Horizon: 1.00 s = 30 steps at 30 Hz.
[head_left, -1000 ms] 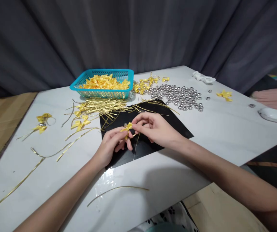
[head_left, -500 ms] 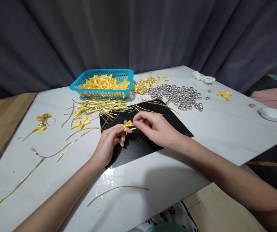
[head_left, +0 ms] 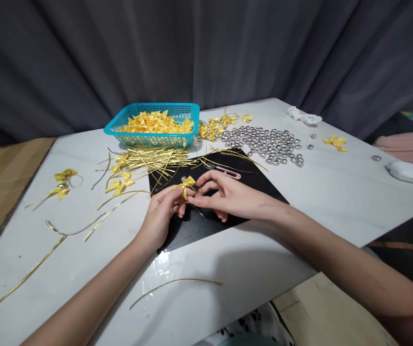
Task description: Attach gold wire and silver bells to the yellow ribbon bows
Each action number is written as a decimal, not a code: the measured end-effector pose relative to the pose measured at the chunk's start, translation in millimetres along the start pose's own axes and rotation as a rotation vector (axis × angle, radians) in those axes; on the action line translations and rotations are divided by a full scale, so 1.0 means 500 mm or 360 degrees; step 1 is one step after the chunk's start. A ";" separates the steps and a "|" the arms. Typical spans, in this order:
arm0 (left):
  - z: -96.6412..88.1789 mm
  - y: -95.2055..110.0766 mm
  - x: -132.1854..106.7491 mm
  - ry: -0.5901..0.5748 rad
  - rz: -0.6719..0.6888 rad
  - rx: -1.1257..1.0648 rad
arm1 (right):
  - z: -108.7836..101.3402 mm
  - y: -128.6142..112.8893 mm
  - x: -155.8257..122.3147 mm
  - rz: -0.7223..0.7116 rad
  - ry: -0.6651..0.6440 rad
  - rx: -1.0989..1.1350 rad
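Note:
My left hand (head_left: 161,216) pinches a small yellow ribbon bow (head_left: 185,184) with a silver bead above it, held over a black mat (head_left: 253,182). My right hand (head_left: 228,194) is closed in a pinch right beside the bow, gripping a thin gold wire (head_left: 196,209) that trails down from it. Both hands meet just above the mat's left half.
A turquoise basket (head_left: 156,139) of yellow bows stands behind a heap of gold wires (head_left: 152,158). Silver beads (head_left: 267,142) lie at the back right, loose bows (head_left: 62,182) and long wires at the left. A pink object (head_left: 228,171) lies on the mat, a white mouse (head_left: 406,170) at far right.
The bow has risen slightly and my right hand has shifted left and lower against it, uncovering the pink object on the mat.

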<state>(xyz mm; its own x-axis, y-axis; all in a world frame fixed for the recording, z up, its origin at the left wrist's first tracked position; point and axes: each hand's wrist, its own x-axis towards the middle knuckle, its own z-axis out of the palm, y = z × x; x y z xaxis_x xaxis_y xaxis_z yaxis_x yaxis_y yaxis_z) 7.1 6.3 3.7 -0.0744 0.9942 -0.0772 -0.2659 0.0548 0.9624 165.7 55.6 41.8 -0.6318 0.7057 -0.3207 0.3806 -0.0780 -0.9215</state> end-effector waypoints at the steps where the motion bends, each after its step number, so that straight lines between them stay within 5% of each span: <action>1: 0.000 0.000 0.000 0.0001 0.0002 0.0006 | -0.001 0.001 0.000 0.0029 -0.0049 -0.0037; 5: -0.002 -0.003 -0.001 0.0031 -0.0005 0.0078 | -0.014 -0.001 0.000 -0.0109 -0.0070 -0.0313; 11: -0.003 -0.005 -0.002 0.0033 -0.0041 0.0199 | -0.032 -0.008 -0.011 -0.0476 0.0395 -0.0847; 16: -0.004 -0.007 -0.001 0.0080 0.0018 0.0211 | -0.001 0.006 -0.011 -0.0783 0.0758 -0.0787; 26: -0.001 -0.007 -0.005 0.0003 0.0057 0.0321 | 0.023 0.024 0.005 -0.0794 0.0627 -0.0794; 30: -0.003 -0.007 -0.007 0.0029 0.0047 0.0347 | 0.012 0.002 -0.002 -0.0596 0.0503 -0.0633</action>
<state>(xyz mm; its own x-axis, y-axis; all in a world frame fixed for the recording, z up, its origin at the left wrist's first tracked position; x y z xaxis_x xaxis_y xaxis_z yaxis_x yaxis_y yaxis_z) 6.6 2.5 0.3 -0.0969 0.9940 -0.0512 -0.0494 0.0466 0.9977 162.9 50.5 40.0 -0.5640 0.8131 0.1442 0.4327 0.4397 -0.7870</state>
